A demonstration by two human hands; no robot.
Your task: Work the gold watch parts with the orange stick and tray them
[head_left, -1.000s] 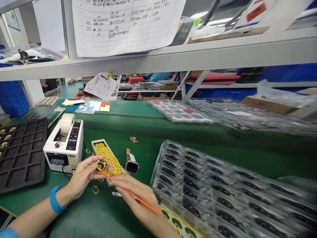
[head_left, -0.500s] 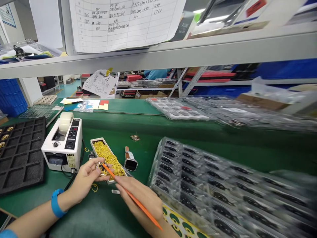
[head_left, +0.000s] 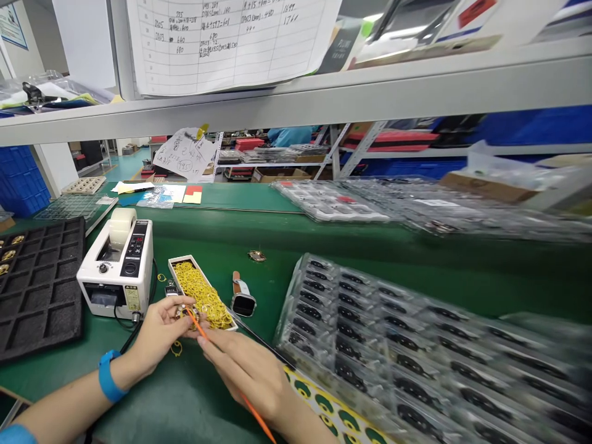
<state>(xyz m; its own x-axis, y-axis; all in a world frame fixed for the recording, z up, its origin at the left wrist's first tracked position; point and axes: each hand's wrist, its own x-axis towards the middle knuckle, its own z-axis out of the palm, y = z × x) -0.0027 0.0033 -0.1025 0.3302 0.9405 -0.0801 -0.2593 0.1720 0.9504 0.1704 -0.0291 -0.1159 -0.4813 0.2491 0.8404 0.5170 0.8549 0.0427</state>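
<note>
My left hand (head_left: 157, 330) pinches a small round metal part, like a watch case (head_left: 182, 312), between thumb and fingers. In my right hand (head_left: 259, 373) is a slim orange pointed tool (head_left: 257, 416), its tip on or close to that part. Fingers partly cover the part, so its details are unclear. Just behind the hands lies a long white box (head_left: 214, 290) full of thin yellow rings (head_left: 194, 285). One loose yellow ring (head_left: 176, 349) rests on the green mat beside my left hand. Right of the box is a watch (head_left: 243, 304) with a brown and white strap.
A white tape dispenser (head_left: 115, 265) stands left, beside a black compartment tray (head_left: 44, 302). Clear plastic trays with black parts (head_left: 351, 333) fill the right, over a sheet of yellow-and-green stickers (head_left: 324, 404). Another metal part (head_left: 256, 255) lies behind. A grey shelf beam (head_left: 296, 105) crosses above.
My right hand and the orange tool have shifted slightly left, closer to my left hand. The round part now looks more tilted and more covered by fingers.
</note>
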